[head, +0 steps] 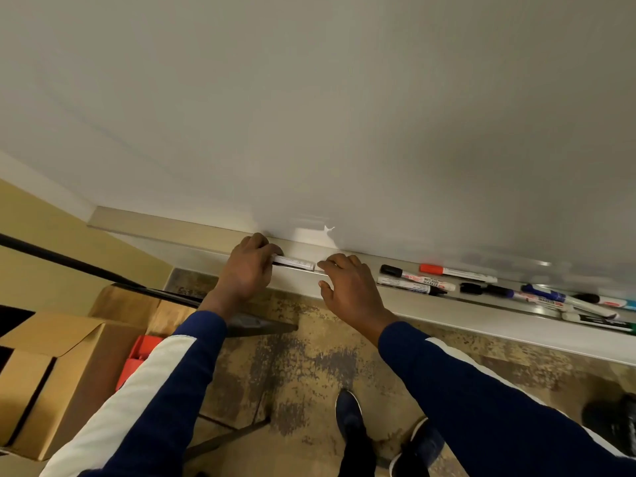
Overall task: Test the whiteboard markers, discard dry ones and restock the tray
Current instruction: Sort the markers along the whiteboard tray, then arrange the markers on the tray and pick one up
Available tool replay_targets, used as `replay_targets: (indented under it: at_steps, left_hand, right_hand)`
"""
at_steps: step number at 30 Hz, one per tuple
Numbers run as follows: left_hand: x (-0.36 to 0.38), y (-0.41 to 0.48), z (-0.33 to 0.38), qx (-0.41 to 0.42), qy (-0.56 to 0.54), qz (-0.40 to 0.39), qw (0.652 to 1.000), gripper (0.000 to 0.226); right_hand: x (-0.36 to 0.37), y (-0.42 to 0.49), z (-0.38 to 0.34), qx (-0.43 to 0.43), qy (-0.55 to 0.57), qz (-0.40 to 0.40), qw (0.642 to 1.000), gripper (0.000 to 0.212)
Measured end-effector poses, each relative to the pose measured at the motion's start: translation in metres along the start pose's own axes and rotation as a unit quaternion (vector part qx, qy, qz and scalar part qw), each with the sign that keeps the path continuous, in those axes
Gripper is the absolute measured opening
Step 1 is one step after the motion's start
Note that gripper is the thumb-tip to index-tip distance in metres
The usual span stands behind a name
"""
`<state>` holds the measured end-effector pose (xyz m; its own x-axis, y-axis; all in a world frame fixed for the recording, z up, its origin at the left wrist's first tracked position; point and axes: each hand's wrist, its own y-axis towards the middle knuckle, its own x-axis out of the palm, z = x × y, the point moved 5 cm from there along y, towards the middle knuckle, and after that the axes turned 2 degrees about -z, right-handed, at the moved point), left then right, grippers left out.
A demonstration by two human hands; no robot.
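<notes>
Since uncapping seems next, my left hand [246,270] grips the slim white plastic marker [294,263] steady; my right hand [347,287] touches its end. Whether it pinches, I cannot tell.

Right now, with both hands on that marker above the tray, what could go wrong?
1. The left hand grips the marker and the right hand covers its other end, right at the tray lip; a slipped grip would likely drop it to the floor.
2. Loose markers lie jumbled just beside the right hand; a jerk could knock them, or the tested one could get mixed in.
</notes>
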<state>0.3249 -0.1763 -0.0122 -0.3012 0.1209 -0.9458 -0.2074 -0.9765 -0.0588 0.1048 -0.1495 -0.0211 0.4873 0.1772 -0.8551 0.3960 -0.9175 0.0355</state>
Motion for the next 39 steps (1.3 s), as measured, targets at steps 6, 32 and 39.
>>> replay_targets:
  at_steps: [6, 32, 39]
  left_hand:
    - [0.008, 0.002, 0.022, -0.013, -0.004, 0.024, 1.000, 0.031]
    - [0.072, 0.015, 0.201, 0.134, -0.005, 0.050, 0.990, 0.017]
    - [0.075, 0.008, 0.185, 0.113, 0.035, 0.042, 0.992, 0.031]
  right_hand:
    - [-0.032, -0.022, 0.021, 0.016, 0.014, 0.080, 0.997, 0.031]
    - [-0.087, -0.112, 0.095, 0.121, -0.120, 0.128, 0.977, 0.024]
    - [-0.082, -0.085, 0.082, 0.095, -0.191, 0.040, 0.976, 0.035]
